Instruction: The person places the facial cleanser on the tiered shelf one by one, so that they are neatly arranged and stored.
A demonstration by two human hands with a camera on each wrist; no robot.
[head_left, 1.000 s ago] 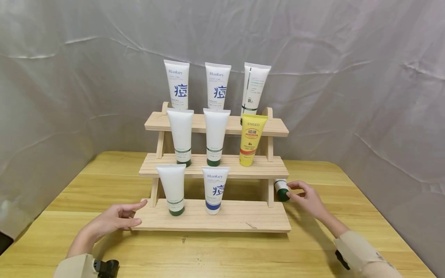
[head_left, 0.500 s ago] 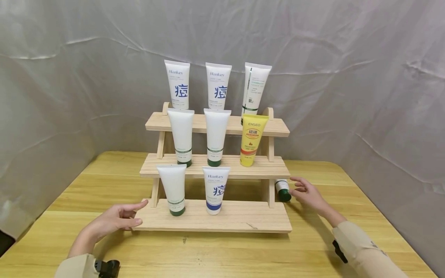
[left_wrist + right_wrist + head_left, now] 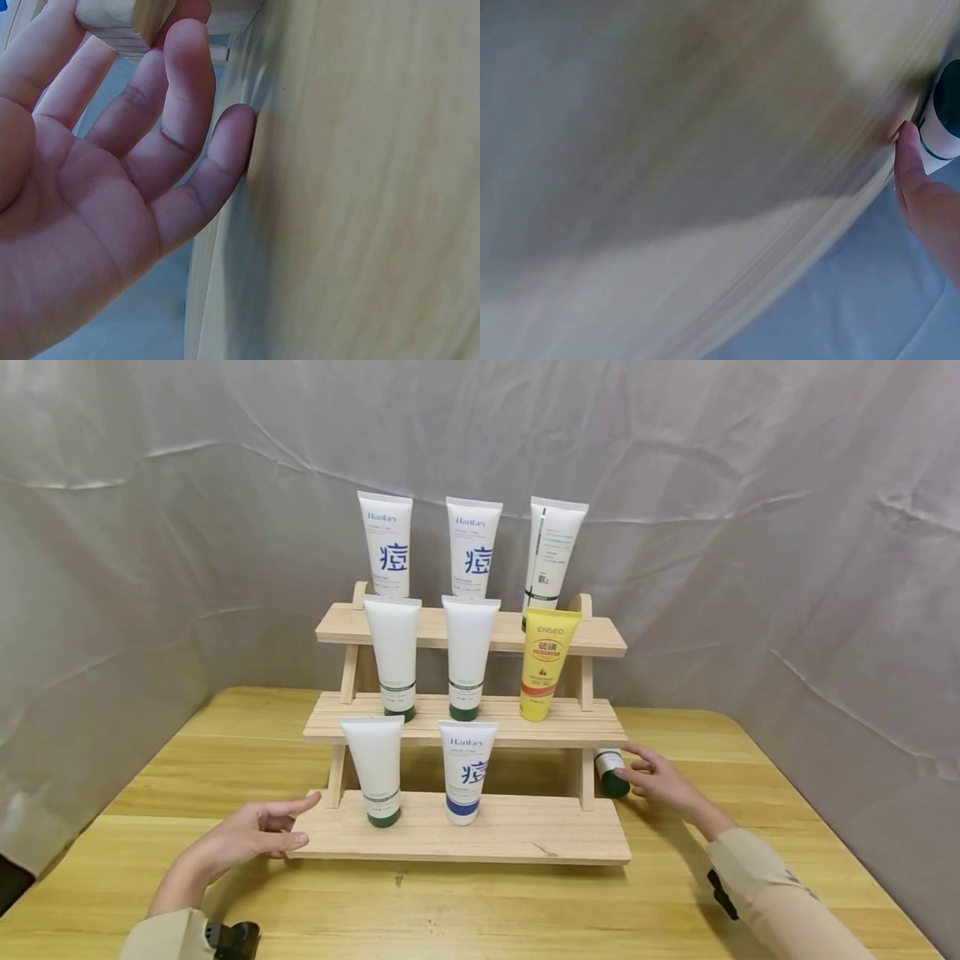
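My left hand [image 3: 243, 835] holds the left end of the bottom board of a three-tier wooden display stand [image 3: 457, 839]. In the left wrist view its fingers [image 3: 187, 82] curl about the board's corner. On the table to the right of the stand lies a white tube with a green cap [image 3: 613, 781], partly hidden behind the stand's side. My right hand [image 3: 660, 781] touches that cap with a digit, other fingers bent beside it. From the right wrist view a finger [image 3: 909, 161] lies against the tube; whether the hand grips it is unclear.
On the bottom tier stand a white tube [image 3: 375, 760] and a blue-capped Hankey tube [image 3: 467, 768]. The middle tier bears two white tubes and a yellow tube [image 3: 549, 660]. Three tubes stand on top. Grey cloth [image 3: 480, 427] hangs behind the wooden table [image 3: 420, 910].
My right hand drew slightly back from the green cap half a second ago and now has a digit over it again. The left hand and the stand keep their places.
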